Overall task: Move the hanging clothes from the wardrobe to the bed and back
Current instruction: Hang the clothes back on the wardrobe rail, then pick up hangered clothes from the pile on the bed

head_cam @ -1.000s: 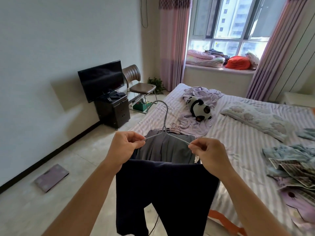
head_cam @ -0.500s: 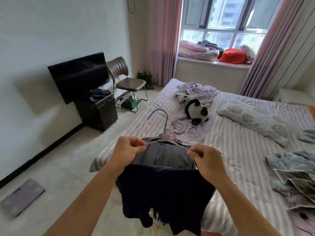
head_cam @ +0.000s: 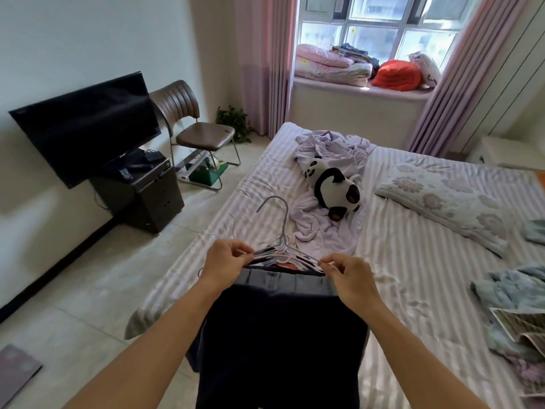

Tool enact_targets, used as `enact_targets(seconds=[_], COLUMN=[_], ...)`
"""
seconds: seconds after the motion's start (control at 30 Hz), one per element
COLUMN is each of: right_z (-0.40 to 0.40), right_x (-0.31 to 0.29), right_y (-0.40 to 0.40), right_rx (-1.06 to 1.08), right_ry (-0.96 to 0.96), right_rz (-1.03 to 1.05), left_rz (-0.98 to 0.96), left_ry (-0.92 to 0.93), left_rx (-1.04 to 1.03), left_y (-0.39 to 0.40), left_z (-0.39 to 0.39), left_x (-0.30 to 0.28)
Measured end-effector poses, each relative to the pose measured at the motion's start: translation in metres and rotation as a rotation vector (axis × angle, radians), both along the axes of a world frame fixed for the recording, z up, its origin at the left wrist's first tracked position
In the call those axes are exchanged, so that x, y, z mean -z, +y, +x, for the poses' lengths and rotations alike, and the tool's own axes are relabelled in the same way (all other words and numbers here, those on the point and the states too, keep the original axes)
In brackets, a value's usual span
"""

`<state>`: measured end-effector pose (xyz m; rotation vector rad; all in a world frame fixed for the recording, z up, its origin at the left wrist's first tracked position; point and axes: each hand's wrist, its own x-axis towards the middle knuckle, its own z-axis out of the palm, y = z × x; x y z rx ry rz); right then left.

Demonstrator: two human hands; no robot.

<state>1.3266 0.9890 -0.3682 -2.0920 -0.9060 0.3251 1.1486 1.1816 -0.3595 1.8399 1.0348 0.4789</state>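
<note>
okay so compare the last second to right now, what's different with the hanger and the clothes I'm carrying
The hanger with the dark clothes has been carried forward and tipped flatter, over the near edge of the bed, where before it hung above the floor. Nothing was taken hold of or let go: the left hand and right hand still pinch the hanger's two ends. The panda toy and pillow lie as they did.

Daylight from a grid-paned window (head_cam: 380,28) flanked by pink curtains (head_cam: 265,60) falls on pale floor tiles (head_cam: 97,278), a black flat television (head_cam: 85,125) and a brown padded metal-legged chair (head_cam: 194,125).
</note>
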Motion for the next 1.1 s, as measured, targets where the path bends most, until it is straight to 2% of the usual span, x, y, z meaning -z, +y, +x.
enact_targets(seconds=[0.17,0.43,0.57,0.8,0.97,1.1], right_z=[0.061,0.146,0.177,0.204,0.204,0.19], right_x=[0.04,0.127,0.174,0.27,0.308,0.317], right_y=[0.049,0.128,0.159,0.186,0.188,0.173], right_rx=[-0.014,-0.015,-0.012,0.021,-0.011,-0.19], right_ry=[0.033,0.13,0.178,0.255,0.255,0.021], right_rz=[-0.031,-0.146,-0.217,-0.344,-0.437,-0.586], left_rz=[0.126,0.178,0.203,0.068,-0.004,-0.039], left_ry=[0.149,0.52,0.752,0.865,0.867,0.884], left_rx=[0.007,0.323,0.38,0.39,0.355,0.353], left_y=[0.038,0.089,0.106,0.126,0.129,0.13], left_z=[0.058,0.132,0.159,0.194,0.204,0.203], left_x=[0.033,0.134,0.191,0.273,0.308,0.327])
